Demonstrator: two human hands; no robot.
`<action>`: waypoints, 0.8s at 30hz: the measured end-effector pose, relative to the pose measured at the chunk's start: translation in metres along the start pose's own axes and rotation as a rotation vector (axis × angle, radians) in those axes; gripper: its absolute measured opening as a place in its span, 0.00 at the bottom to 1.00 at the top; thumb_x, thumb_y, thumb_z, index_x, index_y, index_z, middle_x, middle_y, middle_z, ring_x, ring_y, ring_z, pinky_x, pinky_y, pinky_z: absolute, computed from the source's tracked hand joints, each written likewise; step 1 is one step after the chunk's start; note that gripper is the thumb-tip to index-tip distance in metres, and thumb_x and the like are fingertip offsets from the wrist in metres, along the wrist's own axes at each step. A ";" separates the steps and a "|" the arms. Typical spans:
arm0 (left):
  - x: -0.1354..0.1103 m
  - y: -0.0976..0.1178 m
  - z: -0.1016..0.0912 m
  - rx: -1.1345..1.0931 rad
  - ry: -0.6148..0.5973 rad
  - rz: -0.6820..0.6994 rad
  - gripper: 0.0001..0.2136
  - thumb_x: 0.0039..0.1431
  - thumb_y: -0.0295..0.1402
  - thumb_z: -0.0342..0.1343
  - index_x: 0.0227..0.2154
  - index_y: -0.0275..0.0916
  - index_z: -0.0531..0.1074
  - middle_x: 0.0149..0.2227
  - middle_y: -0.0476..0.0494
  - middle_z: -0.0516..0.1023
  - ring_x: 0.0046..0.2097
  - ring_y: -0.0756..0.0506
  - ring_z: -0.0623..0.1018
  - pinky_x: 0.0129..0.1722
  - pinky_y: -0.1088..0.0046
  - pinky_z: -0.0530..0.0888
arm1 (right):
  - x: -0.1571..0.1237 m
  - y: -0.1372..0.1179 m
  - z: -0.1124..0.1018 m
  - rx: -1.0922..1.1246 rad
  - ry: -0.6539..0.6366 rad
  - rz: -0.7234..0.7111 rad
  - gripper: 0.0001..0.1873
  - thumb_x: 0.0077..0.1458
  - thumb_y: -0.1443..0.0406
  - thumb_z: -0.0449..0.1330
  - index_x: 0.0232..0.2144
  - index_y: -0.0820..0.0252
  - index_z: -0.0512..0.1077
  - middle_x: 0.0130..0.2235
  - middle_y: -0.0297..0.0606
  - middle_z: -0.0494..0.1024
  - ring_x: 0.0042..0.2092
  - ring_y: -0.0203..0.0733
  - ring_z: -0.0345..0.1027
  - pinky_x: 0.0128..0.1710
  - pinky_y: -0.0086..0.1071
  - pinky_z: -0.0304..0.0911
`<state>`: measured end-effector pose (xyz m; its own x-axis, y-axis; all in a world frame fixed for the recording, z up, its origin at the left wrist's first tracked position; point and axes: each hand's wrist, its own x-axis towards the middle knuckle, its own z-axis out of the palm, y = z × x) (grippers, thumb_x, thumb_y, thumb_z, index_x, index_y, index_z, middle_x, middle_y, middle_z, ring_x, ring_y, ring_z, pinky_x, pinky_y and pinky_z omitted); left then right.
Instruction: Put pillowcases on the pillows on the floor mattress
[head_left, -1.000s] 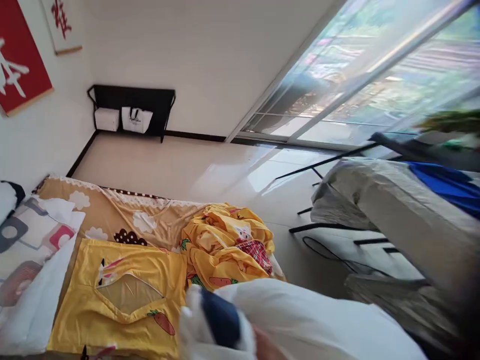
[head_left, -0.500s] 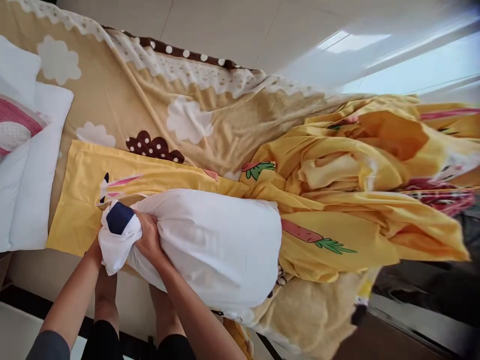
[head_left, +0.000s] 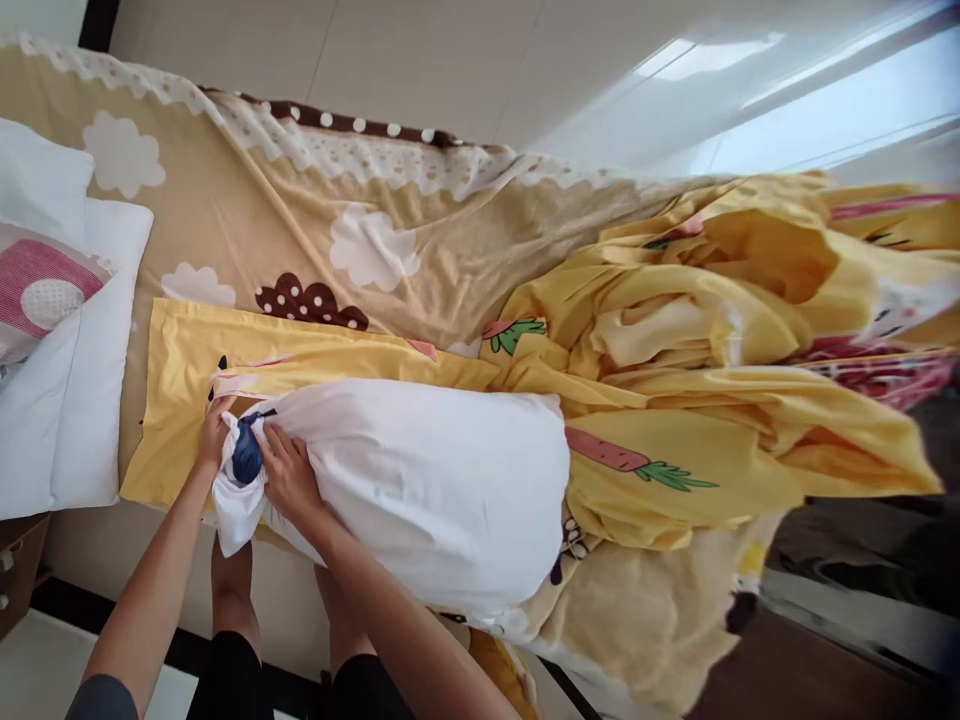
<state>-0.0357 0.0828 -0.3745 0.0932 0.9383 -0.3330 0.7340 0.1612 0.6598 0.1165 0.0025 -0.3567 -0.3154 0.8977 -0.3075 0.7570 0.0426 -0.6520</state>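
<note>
Left hand [head_left: 214, 432] clutches mouth of plump white fabric pillowcase [head_left: 420, 490], dark-blue insert [head_left: 246, 457] peeking out. Right hand [head_left: 289, 478], fingers splayed, presses alongside, atop flat yellow carrot-print cover [head_left: 180, 350].

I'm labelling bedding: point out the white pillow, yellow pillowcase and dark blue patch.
white pillow [head_left: 420, 500], head view, middle of its body.
yellow pillowcase [head_left: 180, 350], head view, flat bare part above the pillow.
dark blue patch [head_left: 246, 458], head view, its centre.

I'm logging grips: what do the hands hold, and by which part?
The white pillow, by its bunched end beside a dark blue patch: the left hand grips the far side, the right hand lies on the near side, grip unclear.
</note>
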 end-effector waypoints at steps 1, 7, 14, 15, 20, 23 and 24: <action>-0.004 0.001 0.005 0.007 -0.006 -0.007 0.19 0.63 0.28 0.40 0.49 0.31 0.73 0.52 0.34 0.76 0.57 0.41 0.74 0.59 0.60 0.70 | 0.008 0.001 0.004 -0.034 -0.044 0.001 0.33 0.54 0.74 0.50 0.63 0.67 0.60 0.66 0.54 0.60 0.68 0.54 0.48 0.59 0.46 0.50; -0.042 0.032 0.028 0.139 0.013 -0.080 0.21 0.67 0.36 0.42 0.58 0.39 0.68 0.66 0.35 0.60 0.70 0.37 0.53 0.69 0.50 0.49 | 0.055 0.006 -0.001 -0.118 -0.074 0.056 0.23 0.62 0.67 0.50 0.58 0.64 0.65 0.60 0.54 0.68 0.61 0.58 0.55 0.54 0.48 0.52; -0.095 0.026 0.029 0.139 0.019 -0.402 0.30 0.68 0.44 0.38 0.66 0.30 0.49 0.66 0.25 0.58 0.69 0.37 0.57 0.65 0.57 0.59 | 0.061 0.011 -0.021 -0.124 0.033 0.146 0.17 0.56 0.73 0.51 0.48 0.63 0.69 0.53 0.52 0.70 0.57 0.55 0.56 0.55 0.47 0.48; -0.105 0.026 0.027 0.222 -0.078 -0.399 0.31 0.68 0.45 0.37 0.66 0.27 0.49 0.64 0.22 0.62 0.67 0.36 0.62 0.63 0.57 0.62 | 0.059 0.010 -0.019 -0.121 0.040 0.153 0.17 0.55 0.74 0.52 0.47 0.64 0.69 0.54 0.53 0.70 0.57 0.56 0.55 0.56 0.47 0.47; -0.141 0.038 0.019 0.624 -0.629 -0.190 0.19 0.61 0.37 0.51 0.47 0.27 0.73 0.40 0.26 0.80 0.49 0.32 0.78 0.58 0.51 0.65 | 0.058 0.007 -0.014 -0.094 0.057 0.188 0.20 0.51 0.74 0.54 0.48 0.66 0.69 0.58 0.55 0.68 0.61 0.57 0.54 0.57 0.46 0.47; -0.142 0.044 0.018 0.604 -0.714 -0.054 0.09 0.53 0.28 0.57 0.37 0.32 0.77 0.38 0.30 0.80 0.48 0.32 0.78 0.56 0.53 0.66 | 0.044 0.000 -0.018 -0.057 0.095 0.152 0.27 0.50 0.72 0.56 0.54 0.70 0.66 0.62 0.56 0.64 0.65 0.56 0.49 0.60 0.45 0.46; -0.140 0.044 0.018 0.597 -0.730 -0.020 0.08 0.53 0.25 0.56 0.36 0.32 0.77 0.37 0.30 0.80 0.47 0.32 0.78 0.54 0.53 0.68 | 0.033 -0.003 -0.021 -0.047 0.127 0.096 0.29 0.51 0.71 0.57 0.57 0.71 0.64 0.63 0.56 0.63 0.66 0.55 0.48 0.61 0.45 0.45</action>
<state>-0.0043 -0.0469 -0.3116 0.3271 0.4808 -0.8135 0.9444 -0.1983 0.2625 0.1153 0.0412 -0.3503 -0.1682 0.9466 -0.2750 0.8069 -0.0280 -0.5900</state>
